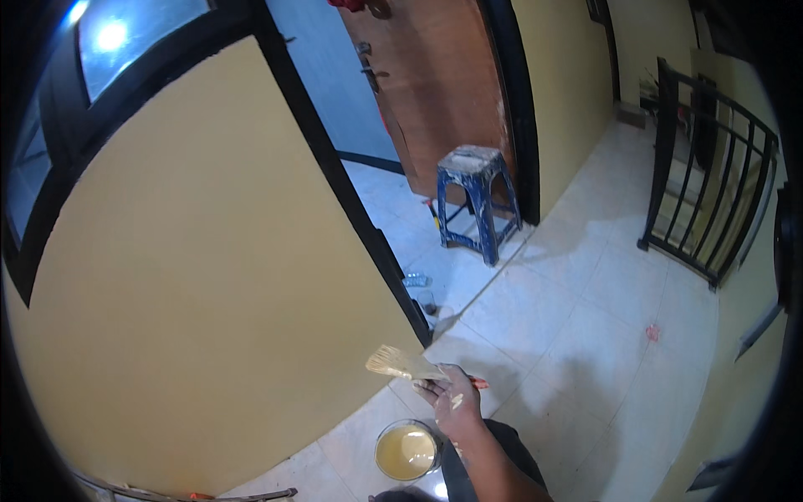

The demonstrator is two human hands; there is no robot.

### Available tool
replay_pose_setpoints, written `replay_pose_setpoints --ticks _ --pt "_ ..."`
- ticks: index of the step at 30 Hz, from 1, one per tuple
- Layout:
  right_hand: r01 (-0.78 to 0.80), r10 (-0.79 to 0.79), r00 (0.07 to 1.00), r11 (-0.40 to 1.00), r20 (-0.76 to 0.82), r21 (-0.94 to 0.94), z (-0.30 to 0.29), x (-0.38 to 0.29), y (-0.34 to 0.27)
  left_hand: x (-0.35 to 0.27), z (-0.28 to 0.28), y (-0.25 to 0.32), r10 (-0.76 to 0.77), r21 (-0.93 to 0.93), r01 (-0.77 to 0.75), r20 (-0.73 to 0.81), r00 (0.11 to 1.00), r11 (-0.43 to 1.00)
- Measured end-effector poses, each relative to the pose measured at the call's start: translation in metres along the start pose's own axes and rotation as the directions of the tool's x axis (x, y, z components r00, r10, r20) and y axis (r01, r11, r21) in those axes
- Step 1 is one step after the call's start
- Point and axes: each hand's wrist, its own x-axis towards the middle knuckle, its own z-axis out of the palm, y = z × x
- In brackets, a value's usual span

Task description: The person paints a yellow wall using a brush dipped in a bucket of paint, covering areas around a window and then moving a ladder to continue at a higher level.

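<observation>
My right hand (453, 396), spotted with pale paint, grips a wide paintbrush (396, 363) by its red-ended handle. The bristles point left, coated in cream-yellow paint, and appear in front of the lower edge of a yellow wall (219, 270). Below the hand, a bucket (406, 450) of yellow paint stands on the tiled floor beside my dark-clothed leg (495, 452). My left hand is out of view.
A paint-splattered blue plastic stool (477, 188) stands in the doorway by a brown wooden door (433, 88). A drinking glass (427, 304) and a clear plastic bottle (416, 280) are near the dark door frame (326, 182). Black metal railing (709, 182) is at right.
</observation>
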Motion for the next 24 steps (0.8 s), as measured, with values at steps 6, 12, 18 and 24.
replay_pose_setpoints --ticks 6,12,18,24 --pt "-0.064 0.063 0.998 0.996 0.013 0.067 0.001 -0.005 0.001 -0.003 0.008 0.016 0.014 -0.037 -0.018 -0.106 0.994 0.999" --pt "-0.055 0.054 0.998 0.997 0.010 0.049 0.006 -0.012 0.002 0.000 0.011 0.011 -0.001 -0.052 -0.007 -0.143 0.990 0.999" --pt "0.019 -0.011 0.991 0.998 0.133 -0.060 0.000 -0.015 0.003 -0.001 0.008 0.013 -0.039 -0.066 0.033 -0.091 0.995 0.997" --pt "-0.060 0.061 0.998 0.997 0.025 -0.046 0.007 -0.011 -0.005 0.001 -0.002 0.010 -0.030 0.001 0.030 0.088 0.996 1.000"
